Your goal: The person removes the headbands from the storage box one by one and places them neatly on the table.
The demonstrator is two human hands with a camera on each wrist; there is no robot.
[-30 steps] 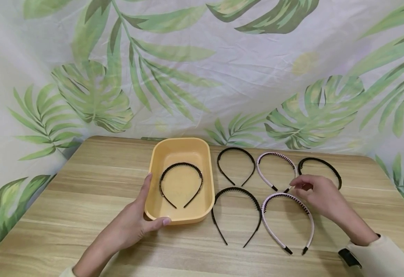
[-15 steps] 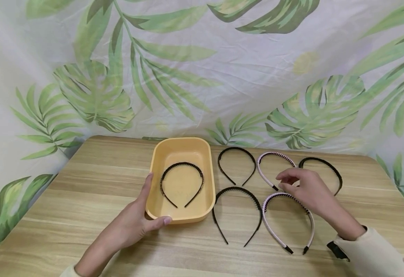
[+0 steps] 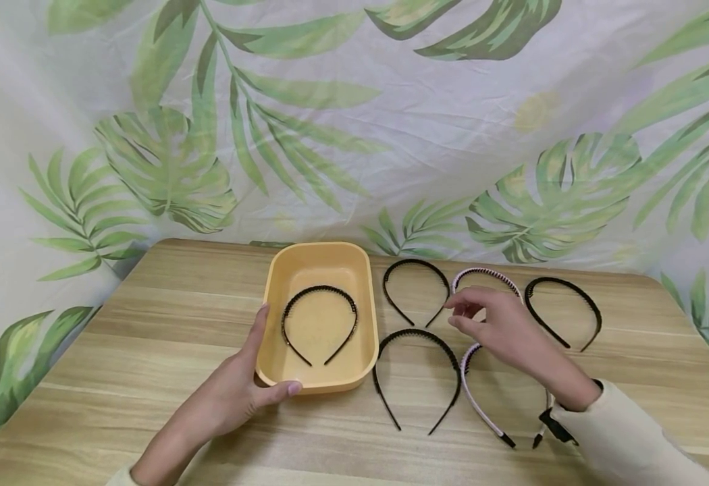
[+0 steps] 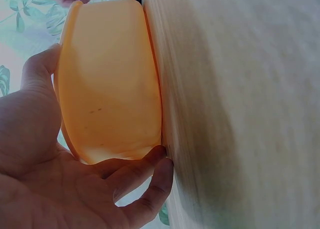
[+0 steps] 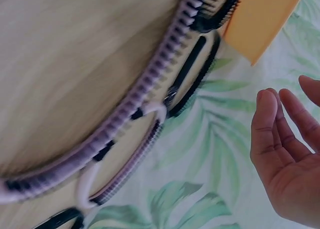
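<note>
My left hand (image 3: 223, 398) holds a yellow plastic box (image 3: 319, 258) at its near left corner, thumb on the near rim. In the left wrist view, the fingers lie against the box wall (image 4: 112, 79). Inside the box lies a black toothed headband (image 3: 319, 288). My right hand (image 3: 500, 327), fingers loosely bent and holding nothing, hovers above the headbands right of the box. It partly covers a back pink headband (image 3: 491, 272) and a front pink headband (image 3: 482, 410). Its fingertips appear beside the back-left black headband (image 3: 415, 261); the right wrist view shows the hand (image 5: 287, 154) apart from the headbands.
Another black headband (image 3: 418, 332) lies close to the box's right side. One more black headband (image 3: 568, 283) rests at the far right. All lie on a wood-grain table (image 3: 148, 324), with a leaf-print cloth (image 3: 427, 148) hanging behind.
My right hand has moved left, from the gap between the pink headbands and the far-right black one toward the back-left black headband. My left hand and the box stay in place.
</note>
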